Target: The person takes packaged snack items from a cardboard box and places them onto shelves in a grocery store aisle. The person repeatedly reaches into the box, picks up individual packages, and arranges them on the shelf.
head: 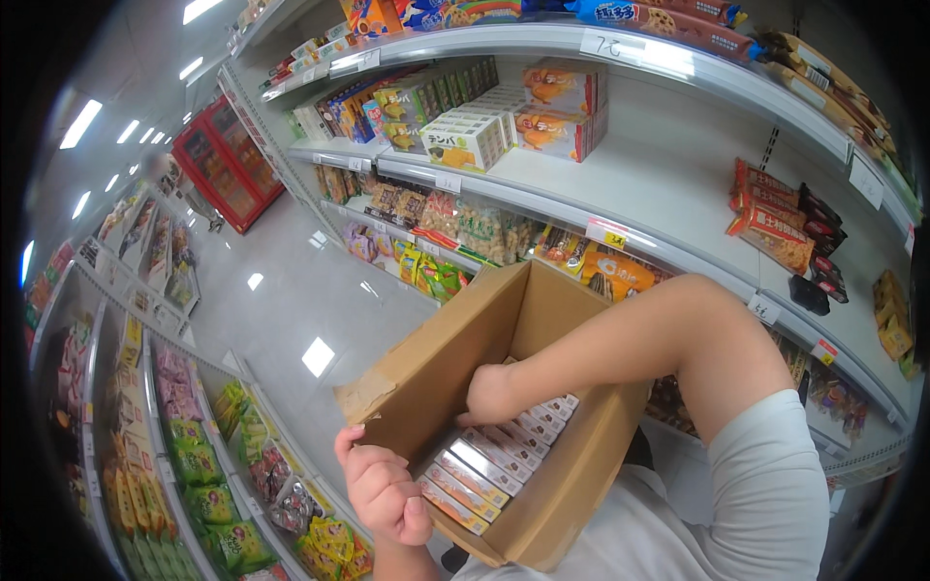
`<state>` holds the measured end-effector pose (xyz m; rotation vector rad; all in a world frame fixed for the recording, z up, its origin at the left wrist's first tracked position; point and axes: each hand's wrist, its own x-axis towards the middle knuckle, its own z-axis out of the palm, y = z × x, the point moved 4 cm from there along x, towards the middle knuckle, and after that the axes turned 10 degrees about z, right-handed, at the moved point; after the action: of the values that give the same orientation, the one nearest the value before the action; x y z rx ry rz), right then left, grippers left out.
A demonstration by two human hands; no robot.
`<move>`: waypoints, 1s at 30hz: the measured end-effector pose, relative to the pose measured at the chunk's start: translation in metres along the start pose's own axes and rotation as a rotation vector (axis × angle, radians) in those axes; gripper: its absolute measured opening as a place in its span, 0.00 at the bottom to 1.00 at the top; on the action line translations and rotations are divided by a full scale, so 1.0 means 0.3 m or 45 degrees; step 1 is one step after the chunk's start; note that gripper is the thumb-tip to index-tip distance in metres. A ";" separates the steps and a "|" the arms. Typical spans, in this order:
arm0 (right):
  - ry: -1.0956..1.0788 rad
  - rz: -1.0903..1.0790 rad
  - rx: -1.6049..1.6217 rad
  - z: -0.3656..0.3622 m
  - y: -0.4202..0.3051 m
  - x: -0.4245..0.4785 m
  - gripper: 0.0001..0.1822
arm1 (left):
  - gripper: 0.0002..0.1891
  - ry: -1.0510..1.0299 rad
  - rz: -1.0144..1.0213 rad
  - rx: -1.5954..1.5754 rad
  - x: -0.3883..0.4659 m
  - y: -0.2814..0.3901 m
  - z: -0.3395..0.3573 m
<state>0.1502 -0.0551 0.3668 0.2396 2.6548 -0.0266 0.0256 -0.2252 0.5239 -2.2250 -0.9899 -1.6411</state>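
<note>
An open cardboard carton (581, 501) is held tilted against my front. My left hand (389, 483) grips its left corner, fingers curled at the rim. Inside stand rows of slim white snack boxes (483, 465), the nearest with orange and yellow print. My right hand (495, 396) reaches down into the carton, at the far end of these rows. Its fingertips are partly hidden, so I cannot tell whether they hold a box. On the shelf ahead, white-and-green biscuit boxes (461, 141) stand beside stacked orange-and-white boxes (556, 134) and green boxes (403, 138).
A shelf board (654, 174) with price tags curves in front, with red wafer packs (774, 218) on its right. Bagged snacks (465, 221) fill the tier below. Another rack with green bags (232, 541) stands left across the aisle floor (290, 298). A red display cooler (229, 163) and a person stand farther off.
</note>
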 end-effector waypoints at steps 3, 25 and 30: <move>-0.144 0.140 0.022 0.033 -0.018 0.028 0.24 | 0.14 -0.031 0.022 -0.007 0.011 0.009 0.002; 1.555 0.428 0.036 -0.594 0.523 -0.524 0.18 | 0.14 0.094 -0.048 0.026 -0.039 -0.084 -0.062; 1.413 1.592 -0.220 -0.395 0.996 -0.684 0.34 | 0.14 0.064 -0.019 -0.016 -0.008 -0.091 -0.042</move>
<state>0.3273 0.2123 0.5727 2.2990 2.8248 0.9544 -0.0013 -0.2122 0.5202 -2.1780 -0.9881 -1.7058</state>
